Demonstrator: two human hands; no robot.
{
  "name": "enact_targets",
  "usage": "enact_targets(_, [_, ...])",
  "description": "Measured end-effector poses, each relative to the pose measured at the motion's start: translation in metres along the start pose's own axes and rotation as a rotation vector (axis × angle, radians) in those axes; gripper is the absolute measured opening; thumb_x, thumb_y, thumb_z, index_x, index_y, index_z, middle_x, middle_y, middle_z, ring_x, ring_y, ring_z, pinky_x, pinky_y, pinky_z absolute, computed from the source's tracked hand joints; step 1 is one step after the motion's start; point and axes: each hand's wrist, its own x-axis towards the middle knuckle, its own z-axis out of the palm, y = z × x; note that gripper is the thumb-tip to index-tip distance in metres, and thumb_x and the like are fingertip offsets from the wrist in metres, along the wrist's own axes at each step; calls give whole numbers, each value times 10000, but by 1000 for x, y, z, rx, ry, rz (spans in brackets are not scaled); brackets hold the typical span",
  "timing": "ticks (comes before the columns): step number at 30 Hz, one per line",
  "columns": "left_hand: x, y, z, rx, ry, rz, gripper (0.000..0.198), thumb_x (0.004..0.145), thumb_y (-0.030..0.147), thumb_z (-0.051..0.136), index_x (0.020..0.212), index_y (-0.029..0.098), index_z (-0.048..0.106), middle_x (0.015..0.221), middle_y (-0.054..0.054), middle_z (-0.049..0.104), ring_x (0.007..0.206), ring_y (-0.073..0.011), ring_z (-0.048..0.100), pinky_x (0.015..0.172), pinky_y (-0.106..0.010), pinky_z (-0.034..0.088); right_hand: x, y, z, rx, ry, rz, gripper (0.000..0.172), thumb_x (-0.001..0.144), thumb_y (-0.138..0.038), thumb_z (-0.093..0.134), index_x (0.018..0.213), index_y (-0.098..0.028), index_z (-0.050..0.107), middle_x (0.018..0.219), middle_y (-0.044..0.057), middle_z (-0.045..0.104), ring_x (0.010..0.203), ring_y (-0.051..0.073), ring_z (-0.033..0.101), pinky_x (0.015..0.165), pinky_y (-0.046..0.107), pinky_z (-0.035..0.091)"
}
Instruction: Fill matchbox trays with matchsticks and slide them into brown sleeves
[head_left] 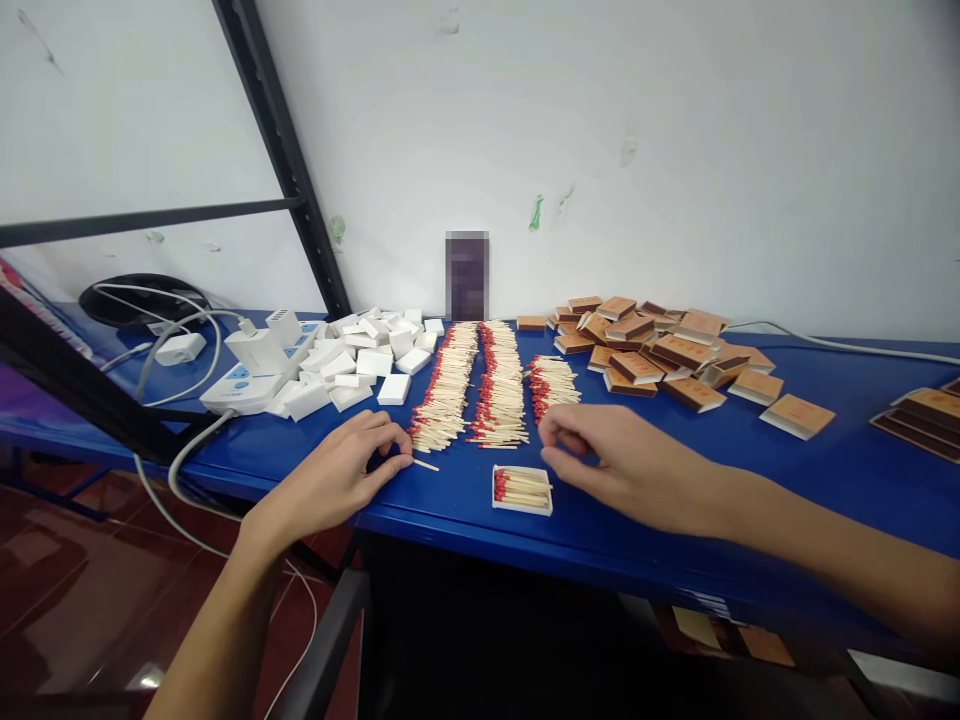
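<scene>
My left hand (356, 455) is closed in a pinch on a single match (426, 464), whose pale stick points right, low over the blue table. In front of me lies a small white matchbox tray (523, 511) filled with red-headed matches (521, 488). Just right of that tray is my right hand (600, 450), fingers curled and thumb close to the fingertips; whatever they may hold is hidden. Beyond the hands, loose matches form two long rows (448, 385) (501, 385) and one shorter row (551, 385), mostly with heads to the left.
White matchbox trays (371, 362) are heaped at the left, beside a power strip (259, 375) with plugs and cables. Brown matchbox sleeves (679, 350) are piled at the right, more at the far right edge (926, 415). A black shelf frame (281, 130) rises at the left.
</scene>
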Motion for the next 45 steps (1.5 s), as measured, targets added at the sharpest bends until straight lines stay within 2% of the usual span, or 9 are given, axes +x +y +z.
enact_targets(4, [0, 7, -2, -10, -4, 38, 228, 1012, 346, 407, 942, 212, 577, 992, -46, 597, 955, -211, 544, 853, -338, 441, -3, 28, -6, -98, 74, 56, 148, 908, -289, 454, 780, -228, 496, 661, -19, 516, 590, 154, 484, 574, 272, 351])
enact_targets(8, [7, 36, 1, -51, 62, 95, 206, 1024, 319, 391, 950, 210, 550, 1010, -45, 585, 963, -201, 538, 856, -331, 435, -10, 53, -2, -179, 55, 75, 117, 884, -303, 503, 875, -221, 586, 691, -5, 540, 614, 168, 525, 585, 276, 370])
enact_targets(12, [18, 70, 17, -31, 56, 197, 141, 1000, 265, 443, 932, 206, 551, 972, -32, 578, 919, -189, 547, 839, -329, 427, -13, 63, 9, -162, 75, 77, 213, 921, -382, 490, 928, -223, 631, 691, 2, 546, 614, 177, 527, 581, 284, 372])
enact_targets(15, [23, 79, 28, -35, 78, 207, 135, 995, 272, 460, 920, 205, 552, 942, -20, 578, 902, -184, 552, 801, -314, 426, -12, 63, 13, -136, 53, 97, 257, 951, -406, 440, 896, -226, 616, 672, -1, 536, 602, 176, 520, 575, 287, 371])
enact_targets(23, [10, 28, 8, 71, 156, 20, 182, 989, 296, 454, 920, 204, 595, 927, -28, 608, 891, -200, 555, 795, -330, 421, -14, 55, 12, -137, 20, 104, 234, 968, -373, 398, 813, -238, 509, 688, 1, 547, 597, 176, 514, 559, 285, 363])
enact_targets(27, [0, 3, -1, 98, 131, -61, 203, 970, 357, 502, 941, 221, 650, 899, -20, 607, 861, -199, 560, 778, -327, 419, -15, 34, 7, -75, 6, 81, 233, 970, -372, 413, 787, -242, 477, 660, -18, 526, 577, 160, 488, 540, 273, 352])
enact_targets(35, [0, -8, 0, 46, 107, -75, 223, 970, 391, 513, 949, 230, 666, 941, -18, 627, 889, -195, 567, 792, -317, 424, -9, -9, 7, 9, -19, 24, 191, 936, -303, 471, 760, -232, 494, 658, -22, 533, 589, 140, 486, 527, 255, 338])
enact_targets(41, [-1, -8, 0, 50, 100, -35, 228, 977, 389, 498, 967, 230, 661, 909, -16, 613, 890, -196, 564, 811, -318, 433, -11, 12, 1, -69, 56, 66, 196, 936, -336, 447, 786, -230, 516, 652, -15, 536, 581, 153, 500, 547, 273, 360])
enact_targets(45, [-2, -8, -1, 17, 70, 25, 212, 994, 368, 479, 1051, 249, 644, 984, -18, 608, 959, -193, 559, 866, -322, 435, -18, 38, -3, -147, 37, 61, 150, 906, -325, 463, 924, -229, 577, 759, 22, 592, 665, 190, 567, 587, 297, 393])
